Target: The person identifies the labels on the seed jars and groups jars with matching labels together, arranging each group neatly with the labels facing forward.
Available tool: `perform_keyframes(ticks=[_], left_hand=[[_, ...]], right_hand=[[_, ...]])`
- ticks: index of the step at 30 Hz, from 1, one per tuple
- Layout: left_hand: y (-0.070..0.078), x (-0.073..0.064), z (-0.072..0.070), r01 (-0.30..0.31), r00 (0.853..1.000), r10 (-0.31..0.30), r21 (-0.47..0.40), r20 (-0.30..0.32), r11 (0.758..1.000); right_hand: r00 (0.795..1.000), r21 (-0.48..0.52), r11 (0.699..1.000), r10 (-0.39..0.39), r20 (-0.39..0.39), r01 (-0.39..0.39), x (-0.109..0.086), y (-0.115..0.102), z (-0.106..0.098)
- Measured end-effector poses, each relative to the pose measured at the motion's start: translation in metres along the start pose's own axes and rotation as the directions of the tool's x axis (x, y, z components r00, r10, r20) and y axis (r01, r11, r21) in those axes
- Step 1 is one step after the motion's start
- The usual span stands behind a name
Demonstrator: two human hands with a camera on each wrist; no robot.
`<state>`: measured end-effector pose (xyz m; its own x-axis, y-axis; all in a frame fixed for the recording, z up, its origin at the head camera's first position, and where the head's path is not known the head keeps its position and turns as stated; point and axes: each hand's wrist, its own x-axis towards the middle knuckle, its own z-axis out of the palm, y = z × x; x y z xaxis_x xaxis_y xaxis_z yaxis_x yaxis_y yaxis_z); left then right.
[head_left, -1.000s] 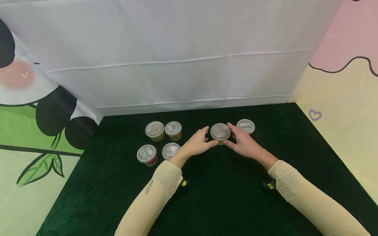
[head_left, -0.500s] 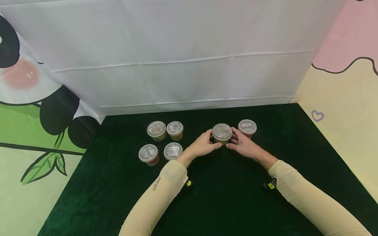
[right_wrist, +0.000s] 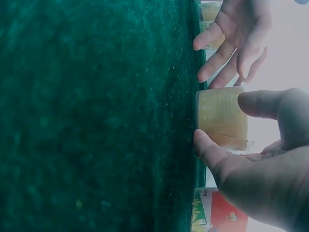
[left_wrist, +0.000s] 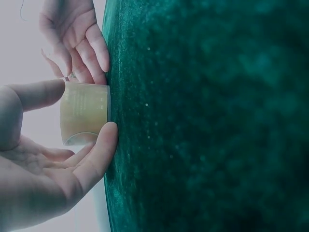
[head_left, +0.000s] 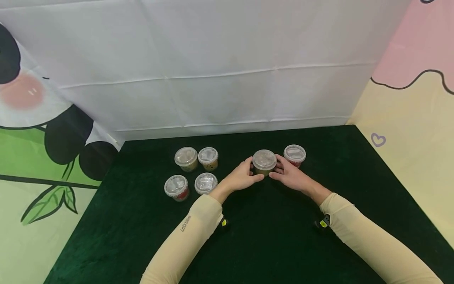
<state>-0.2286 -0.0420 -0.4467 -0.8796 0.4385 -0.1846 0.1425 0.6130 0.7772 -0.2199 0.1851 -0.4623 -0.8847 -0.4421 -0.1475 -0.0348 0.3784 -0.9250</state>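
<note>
A round plastic tub [head_left: 264, 159] with a clear lid and yellow-green contents stands upright on the dark green cloth, between both hands. My left hand [head_left: 239, 176] holds its left side, thumb in front and fingers round the side. From the right, my right hand [head_left: 292, 175] grips the same tub in a mirrored pose. In the left wrist view the left fingertips lie over the pale wall of the tub [left_wrist: 84, 108], and its base is at the cloth. The right wrist view has the right fingers at the tub's wall [right_wrist: 219, 113].
Right of the right hand stands a red-printed lidded tub [head_left: 294, 153]. On the left are several more: a greenish one [head_left: 186, 157], a speckled one [head_left: 208, 157], a red one [head_left: 176, 187] and another [head_left: 205, 182] near the left forearm. White fabric [head_left: 227, 94] hangs behind the table.
Both hands have come in and down around the tub, the left one moving slightly right and nearer. The tub keeps its place among the others.
</note>
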Motion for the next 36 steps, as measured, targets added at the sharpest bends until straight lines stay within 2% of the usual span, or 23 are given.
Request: perform_keyframes(ticks=[8, 14, 23, 36], left_hand=[[-0.0031, 0.0001, -0.0007, -0.030, 1.000, 0.030, 0.001, -0.003, 1.000], [-0.0058, -0.0014, -0.0013, -0.029, 1.000, 0.029, 0.009, -0.010, 1.000], [-0.0030, 0.0020, 0.0029, -0.048, 0.999, 0.048, 0.032, -0.003, 0.998], [0.0004, -0.0011, 0.0034, -0.050, 0.999, 0.050, 0.031, -0.004, 0.998]], right_hand=[[1.000, 0.014, 1.000, -0.009, 0.006, 0.009, 0.0010, 0.0002, 0.0014], [0.999, 0.006, 0.999, -0.034, 0.004, 0.034, 0.0025, 0.0005, 0.0051], [1.000, -0.018, 0.999, -0.030, -0.007, 0.030, -0.0034, 0.0019, 0.0007], [0.999, -0.047, 0.998, -0.050, -0.014, 0.050, -0.0035, -0.0005, 0.0039]])
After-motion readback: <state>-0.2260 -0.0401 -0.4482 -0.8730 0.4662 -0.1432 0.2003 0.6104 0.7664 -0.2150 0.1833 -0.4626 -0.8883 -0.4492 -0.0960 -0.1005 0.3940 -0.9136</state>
